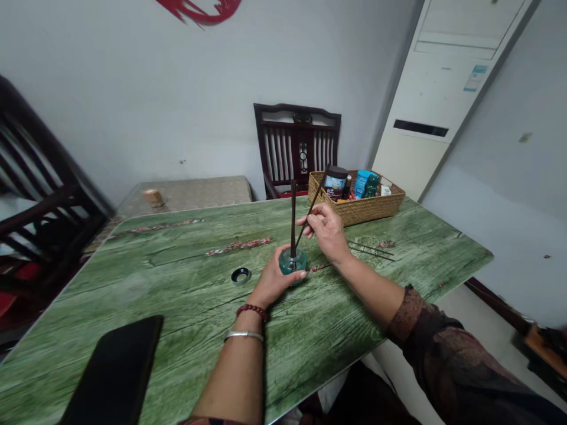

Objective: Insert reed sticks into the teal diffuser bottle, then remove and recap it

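My left hand (274, 277) is wrapped round a small teal glass bottle (293, 261) standing on the green table (177, 283). A dark reed stick (293, 212) stands upright in the bottle's neck. My right hand (326, 230) pinches a second thin dark stick (315, 198), tilted, with its lower end at the bottle's mouth. Several more sticks (372, 251) lie flat on the table just right of my right hand. A black ring-shaped cap (241, 275) lies left of the bottle.
A wicker basket (381, 208) with jars and bottles stands at the table's far right. A black phone (115, 378) lies at the near left. A dark wooden chair (296, 147) stands behind the table, and a white standing air conditioner (438, 88) is at the back right.
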A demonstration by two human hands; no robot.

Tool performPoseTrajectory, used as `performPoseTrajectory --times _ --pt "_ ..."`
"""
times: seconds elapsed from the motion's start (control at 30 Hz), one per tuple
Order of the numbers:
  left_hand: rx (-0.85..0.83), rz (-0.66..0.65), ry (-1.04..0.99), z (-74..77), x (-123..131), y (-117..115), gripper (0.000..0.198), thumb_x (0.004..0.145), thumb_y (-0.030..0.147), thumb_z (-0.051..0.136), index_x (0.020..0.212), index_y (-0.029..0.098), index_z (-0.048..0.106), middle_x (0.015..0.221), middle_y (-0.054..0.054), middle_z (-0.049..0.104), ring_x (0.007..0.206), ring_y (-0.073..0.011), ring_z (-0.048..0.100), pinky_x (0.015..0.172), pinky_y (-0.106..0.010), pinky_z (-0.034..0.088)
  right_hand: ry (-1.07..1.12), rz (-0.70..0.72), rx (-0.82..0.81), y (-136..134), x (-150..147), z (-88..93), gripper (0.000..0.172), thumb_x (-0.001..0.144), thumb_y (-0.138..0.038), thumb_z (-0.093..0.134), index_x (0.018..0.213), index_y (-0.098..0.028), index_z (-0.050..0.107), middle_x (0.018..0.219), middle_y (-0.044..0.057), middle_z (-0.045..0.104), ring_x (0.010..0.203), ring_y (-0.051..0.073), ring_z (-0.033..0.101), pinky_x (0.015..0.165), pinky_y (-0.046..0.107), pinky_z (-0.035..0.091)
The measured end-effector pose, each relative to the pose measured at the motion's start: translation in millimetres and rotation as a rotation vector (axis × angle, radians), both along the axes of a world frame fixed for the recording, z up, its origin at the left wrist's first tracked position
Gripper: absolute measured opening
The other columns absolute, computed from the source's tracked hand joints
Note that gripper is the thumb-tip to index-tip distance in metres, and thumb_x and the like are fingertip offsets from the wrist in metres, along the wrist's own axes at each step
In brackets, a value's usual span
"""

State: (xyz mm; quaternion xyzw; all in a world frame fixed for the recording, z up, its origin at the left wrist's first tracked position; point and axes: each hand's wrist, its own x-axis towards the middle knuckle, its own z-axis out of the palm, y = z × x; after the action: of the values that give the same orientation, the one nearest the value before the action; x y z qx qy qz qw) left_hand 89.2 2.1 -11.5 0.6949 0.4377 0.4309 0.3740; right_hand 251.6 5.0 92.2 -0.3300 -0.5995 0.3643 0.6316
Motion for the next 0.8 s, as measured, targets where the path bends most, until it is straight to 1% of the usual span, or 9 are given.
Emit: performPoseTrajectory --times 0.1,0.17,0.27,0.37,0.47,0.53,0.63,0.7,0.8 --pt "0.011 -0.014 -0.01 -2.0 -0.2 1.4 0.082 0.062 0.047 0.084 0.13 0.019 0.048 0.123 -0.011 0.064 0.113 -0.0302 0.062 0.101 -0.047 0.046 -0.025 0.002 -0.038 2.1 -5.7 -17.7 0.024 0.087 -0.044 0.058 0.09 -0.023 0.047 0.08 0.0 0.073 0.056 0.01 0.059 0.053 0.021 0.047" --pt "0.015 -0.021 -0.016 -1.6 0.0 1.4 0.083 0.062 0.048 0.084 0.131 0.019 0.048 0.125 -0.012 0.063 0.115 -0.031 0.061 0.101 -0.047 0.046 -0.087 -0.003 -0.062 1.5 -9.1 -27.6 0.019 0.087 -0.041 0.056 0.089 -0.023 0.049 0.08 0.0 0.072 0.057 0.011 0.059 0.054 0.022 0.046" --pt "0.011 -0.015 -0.015 0.7 0.3 0.8 0.084 0.061 0.048 0.084 0.13 0.019 0.048 0.125 -0.013 0.064 0.114 -0.0315 0.061 0.101 -0.048 0.046 -0.327 -0.09 -0.018 -3.0 -3.2 -33.3 0.011 0.085 -0.032 0.058 0.085 -0.022 0.055 0.079 -0.001 0.069 0.061 0.012 0.057 0.06 0.024 0.045" --pt "0.006 0.016 0.015 1.6 -0.1 1.5 0.082 0.06 0.048 0.084 0.129 0.018 0.049 0.123 -0.013 0.063 0.113 -0.0311 0.062 0.101 -0.049 0.046 -0.564 -0.264 0.096 -9.9 27.1 -31.1 0.006 0.084 -0.026 0.061 0.086 -0.021 0.061 0.08 0.0 0.067 0.068 0.014 0.057 0.07 0.026 0.045" --pt "-0.014 0.025 0.042 0.5 -0.7 3.3 0.083 0.061 0.049 0.084 0.13 0.019 0.048 0.122 -0.012 0.064 0.11 -0.0302 0.063 0.1 -0.049 0.047 -0.733 -0.468 0.157 -15.0 76.6 -34.8 0.011 0.089 -0.023 0.055 0.087 -0.019 0.064 0.086 0.004 0.067 0.079 0.017 0.059 0.078 0.027 0.043" --pt "-0.023 0.017 0.052 -0.1 -1.1 4.1 0.083 0.062 0.05 0.083 0.13 0.019 0.048 0.122 -0.012 0.064 0.109 -0.0303 0.063 0.1 -0.049 0.047 -0.898 -0.577 0.091 -16.4 108.8 -45.1 0.016 0.092 -0.022 0.052 0.091 -0.018 0.067 0.091 0.006 0.067 0.086 0.019 0.061 0.081 0.027 0.043" --pt "-0.021 0.022 0.063 -0.2 -1.4 4.1 0.083 0.062 0.052 0.082 0.13 0.019 0.048 0.124 -0.013 0.064 0.112 -0.0311 0.063 0.102 -0.05 0.047 -1.183 -0.646 -0.101 -16.0 140.8 -68.0 0.023 0.095 -0.023 0.05 0.104 -0.019 0.07 0.101 0.009 0.067 0.095 0.021 0.061 0.082 0.027 0.042" --pt "-0.018 0.037 0.064 -0.1 -1.5 3.6 0.083 0.062 0.051 0.083 0.13 0.019 0.048 0.125 -0.013 0.063 0.113 -0.0314 0.062 0.103 -0.05 0.046 -1.341 -0.642 -0.198 -14.7 149.2 -82.3 0.025 0.096 -0.024 0.05 0.111 -0.019 0.07 0.107 0.011 0.066 0.101 0.022 0.061 0.084 0.028 0.042" --pt "-0.019 0.046 0.065 -0.2 -1.9 2.9 0.085 0.062 0.051 0.083 0.131 0.019 0.048 0.127 -0.013 0.063 0.114 -0.0313 0.063 0.103 -0.05 0.046 -1.492 -0.62 -0.282 -12.5 150.5 -95.0 0.025 0.096 -0.024 0.05 0.11 -0.017 0.07 0.109 0.013 0.065 0.105 0.024 0.06 0.085 0.029 0.042"
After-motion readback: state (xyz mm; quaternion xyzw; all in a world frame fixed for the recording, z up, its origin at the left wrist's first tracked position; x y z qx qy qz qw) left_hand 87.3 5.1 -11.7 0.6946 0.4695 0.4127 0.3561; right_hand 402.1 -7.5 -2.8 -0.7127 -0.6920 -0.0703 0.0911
